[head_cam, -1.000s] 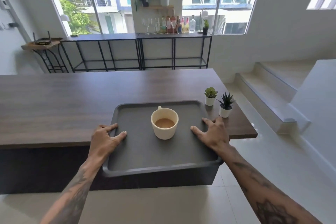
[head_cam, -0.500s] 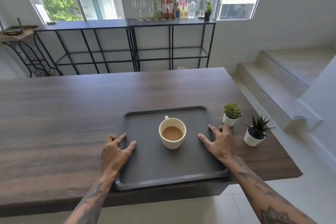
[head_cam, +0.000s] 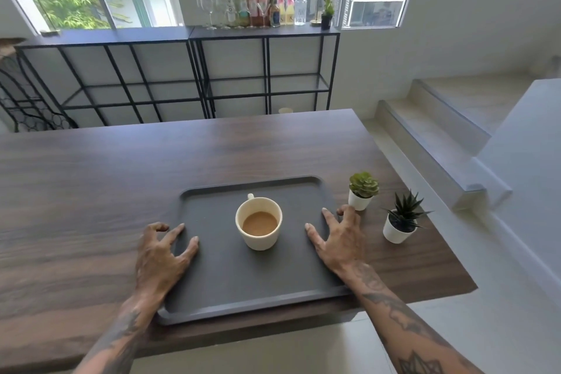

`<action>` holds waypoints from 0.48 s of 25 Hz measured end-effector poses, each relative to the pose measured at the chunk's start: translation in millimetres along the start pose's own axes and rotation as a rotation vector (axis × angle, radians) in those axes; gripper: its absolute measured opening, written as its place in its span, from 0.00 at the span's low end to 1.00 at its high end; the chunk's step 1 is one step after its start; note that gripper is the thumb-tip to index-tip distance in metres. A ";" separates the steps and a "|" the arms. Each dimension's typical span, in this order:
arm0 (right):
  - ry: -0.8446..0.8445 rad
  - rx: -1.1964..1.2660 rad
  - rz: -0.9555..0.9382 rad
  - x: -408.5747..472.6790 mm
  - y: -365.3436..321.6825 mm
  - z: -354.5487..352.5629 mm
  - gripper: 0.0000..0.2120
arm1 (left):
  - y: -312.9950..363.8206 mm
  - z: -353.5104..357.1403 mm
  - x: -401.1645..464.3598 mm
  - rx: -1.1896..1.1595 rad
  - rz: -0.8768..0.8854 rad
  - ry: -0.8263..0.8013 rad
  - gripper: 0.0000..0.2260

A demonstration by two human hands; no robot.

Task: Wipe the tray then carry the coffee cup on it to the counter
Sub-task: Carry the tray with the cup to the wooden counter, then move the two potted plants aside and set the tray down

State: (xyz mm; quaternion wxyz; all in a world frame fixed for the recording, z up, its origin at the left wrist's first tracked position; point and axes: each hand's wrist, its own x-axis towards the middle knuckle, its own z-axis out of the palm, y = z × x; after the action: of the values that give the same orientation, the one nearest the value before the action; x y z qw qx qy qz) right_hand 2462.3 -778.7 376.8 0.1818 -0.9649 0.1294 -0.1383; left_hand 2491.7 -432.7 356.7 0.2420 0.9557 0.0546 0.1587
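A dark grey tray [head_cam: 230, 282] lies on the dark wooden counter [head_cam: 91, 191], its near rim close to the counter's front edge. In the tray's middle stands a cream coffee cup [head_cam: 259, 240], upright and holding coffee, its handle pointing away from me. My left hand [head_cam: 161, 255] straddles the tray's left rim, thumb inside and fingers curled outside. My right hand [head_cam: 340, 240] holds the right rim the same way, thumb and forefinger on the tray floor.
Two small potted plants in white pots, a succulent [head_cam: 362, 191] and a spiky one [head_cam: 400, 218], stand just right of the tray near my right hand. Black metal shelving [head_cam: 264, 70] with bottles and glasses lines the far wall. Steps [head_cam: 440, 136] rise at right.
The tray, held at both rims, has slid forward from overhanging the counter's front edge to resting on it. The cup stayed upright. My view has come closer over the counter.
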 end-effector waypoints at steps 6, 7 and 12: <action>0.004 -0.034 -0.025 0.9 5.0 2.5 0.32 | 3.9 -0.1 -0.5 0.054 0.026 -0.001 0.21; 0.004 -0.034 -0.023 1.6 5.6 3.1 0.32 | 4.7 -0.6 -0.7 0.067 0.030 0.000 0.21; -0.026 -0.032 -0.005 1.2 5.1 2.2 0.32 | 6.3 -3.0 -3.3 0.090 0.028 -0.036 0.24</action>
State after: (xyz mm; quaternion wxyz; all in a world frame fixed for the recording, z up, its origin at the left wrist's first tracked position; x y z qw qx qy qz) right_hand 2463.2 -783.0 373.1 0.1677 -0.9698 0.1268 -0.1240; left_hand 2487.8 -437.6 361.4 0.1974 0.9690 0.0440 0.1421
